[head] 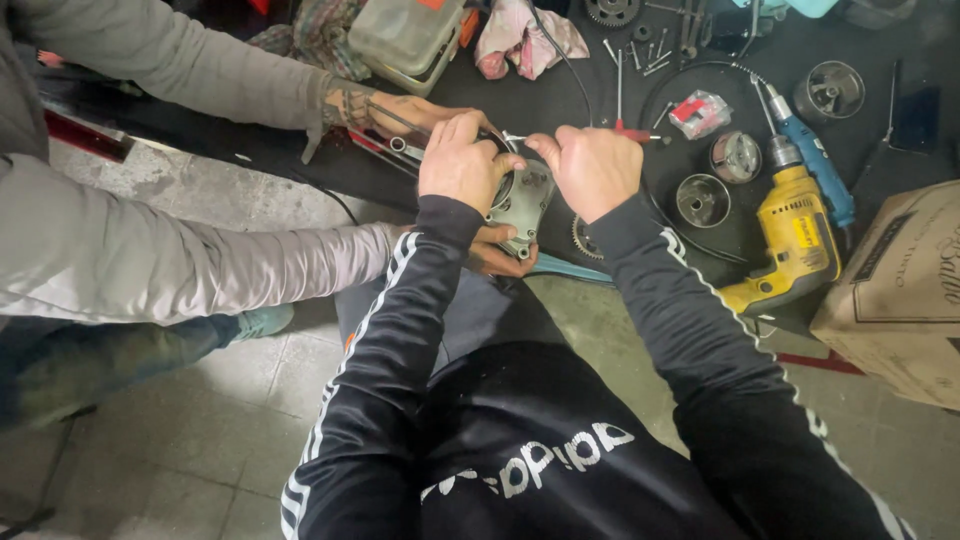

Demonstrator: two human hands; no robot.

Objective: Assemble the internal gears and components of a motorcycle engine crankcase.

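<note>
My left hand (462, 160) and my right hand (594, 168) are both closed around the top of a grey metal housing (522, 205) with a round opening, held over a black mat (560, 90). A thin metal pin sticks out between my thumbs. Another person in grey sleeves works from the left: one hand (497, 255) supports the housing from below, the other hand (400, 110) presses a thin tool against it beside my left hand. A small gear (583, 240) lies just under the housing.
A yellow drill (790, 245) and a blue power tool (815, 160) lie to the right with round metal cups (702, 200). A cardboard box (895, 300) stands far right. A red-handled screwdriver (635, 132), loose bolts, a rag (525, 35) and a plastic case (405, 35) lie behind.
</note>
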